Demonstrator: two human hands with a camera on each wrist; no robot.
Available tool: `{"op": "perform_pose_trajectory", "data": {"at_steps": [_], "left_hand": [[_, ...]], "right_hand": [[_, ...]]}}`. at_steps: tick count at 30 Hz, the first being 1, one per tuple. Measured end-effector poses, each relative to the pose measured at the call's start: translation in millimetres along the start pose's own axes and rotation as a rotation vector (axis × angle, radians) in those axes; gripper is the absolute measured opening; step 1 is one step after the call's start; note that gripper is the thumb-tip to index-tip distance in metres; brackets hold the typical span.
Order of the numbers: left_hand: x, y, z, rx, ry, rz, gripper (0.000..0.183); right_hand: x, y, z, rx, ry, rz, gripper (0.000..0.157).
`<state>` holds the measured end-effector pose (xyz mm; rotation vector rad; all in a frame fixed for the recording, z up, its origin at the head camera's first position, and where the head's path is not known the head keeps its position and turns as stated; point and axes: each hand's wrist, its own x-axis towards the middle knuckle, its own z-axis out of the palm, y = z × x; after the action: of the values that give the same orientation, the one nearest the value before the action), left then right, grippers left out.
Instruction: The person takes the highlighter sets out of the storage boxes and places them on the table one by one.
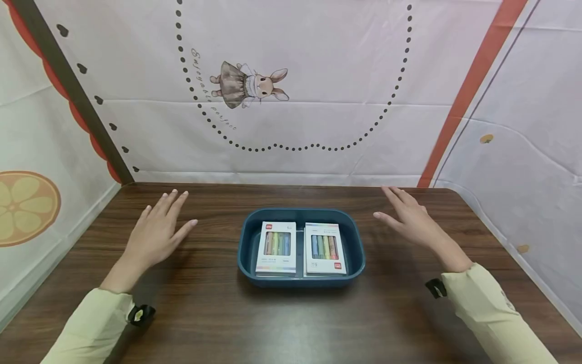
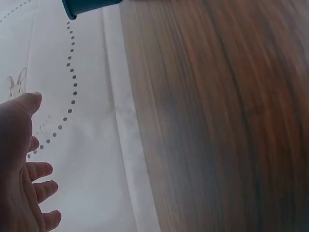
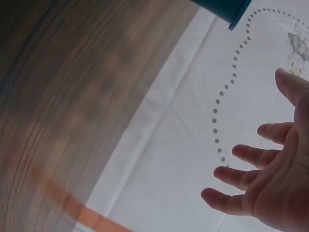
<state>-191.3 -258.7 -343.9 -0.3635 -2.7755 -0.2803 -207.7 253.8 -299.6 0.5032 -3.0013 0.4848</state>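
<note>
A dark blue plastic basket [image 1: 302, 283] stands on the table between the two hands. Inside it, side by side, are a left white box of crayons [image 1: 275, 263] and a right white box of crayons [image 1: 325, 266], each with a window showing colored sticks. Left of the basket, the left hand [image 1: 154, 235] hovers with fingers spread and holds nothing. On the other side, the right hand [image 1: 414, 220] is likewise held out with its fingers extended, apart from the basket. Each wrist view catches only a corner of the basket [image 2: 87, 6] [image 3: 224, 10] at the top.
The dark wood-grain table [image 1: 291, 323] reaches back to a white cloth [image 1: 327, 91] printed with a rabbit and dotted lines. More printed cloth hangs along the left and right sides. Black straps [image 1: 141, 314] circle both wrists by the pale sleeves.
</note>
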Motion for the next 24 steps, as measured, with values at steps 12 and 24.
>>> {"op": "perform_pose_trajectory", "data": {"at_steps": [12,24], "left_hand": [[3.6,15.3,5.8,-0.115,0.016,0.041,0.069],[7.1,30.1,12.7,-0.218,0.007,0.06,0.068]], "right_hand": [[3,-11,2.6,0.126,0.002,-0.052,0.072],[3,-23,6.5,0.248,-0.02,-0.077,0.063]]}}
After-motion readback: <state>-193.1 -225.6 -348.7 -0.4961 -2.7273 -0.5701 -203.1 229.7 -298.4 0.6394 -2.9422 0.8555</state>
